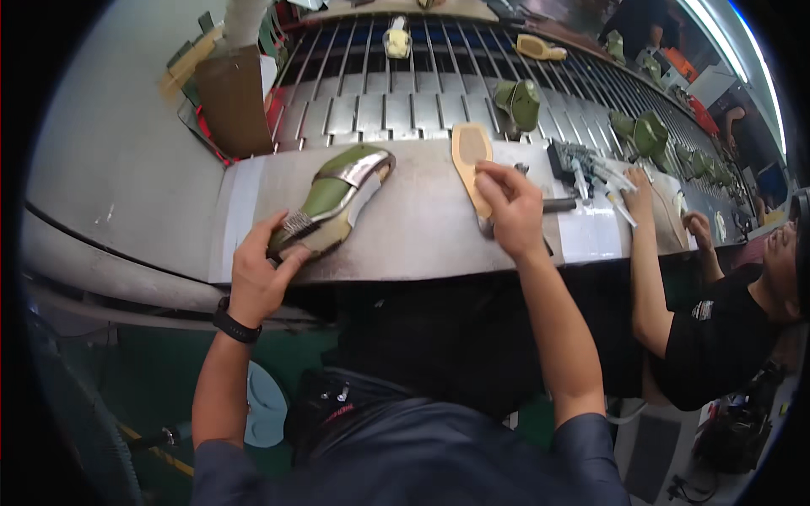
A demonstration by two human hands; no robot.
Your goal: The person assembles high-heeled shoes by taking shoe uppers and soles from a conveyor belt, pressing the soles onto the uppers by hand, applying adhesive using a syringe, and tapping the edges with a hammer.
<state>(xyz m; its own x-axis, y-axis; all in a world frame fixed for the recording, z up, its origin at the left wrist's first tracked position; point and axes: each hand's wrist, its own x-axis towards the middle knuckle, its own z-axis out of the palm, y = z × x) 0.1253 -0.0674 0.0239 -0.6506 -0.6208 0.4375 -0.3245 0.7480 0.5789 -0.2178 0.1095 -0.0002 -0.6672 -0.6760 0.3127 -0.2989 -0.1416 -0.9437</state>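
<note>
My left hand grips the near end of a shoe upper on a last, olive green with a shiny silver strap, lying tilted on the bench. Its fingers wrap round the side, thumb nearest me. Over a tan insole with a greyish patch, my right hand has thumb and forefinger brought together. Whatever they pinch is too small or hidden to make out. The insole's far end reaches past the bench's back edge. Partly behind my right hand lies a hammer-like tool with a dark handle.
Beyond the metal bench runs a slatted conveyor carrying green shoe uppers and another tan insole. A brown board stands at left. Brushes or tubes lie by a co-worker's hand at right.
</note>
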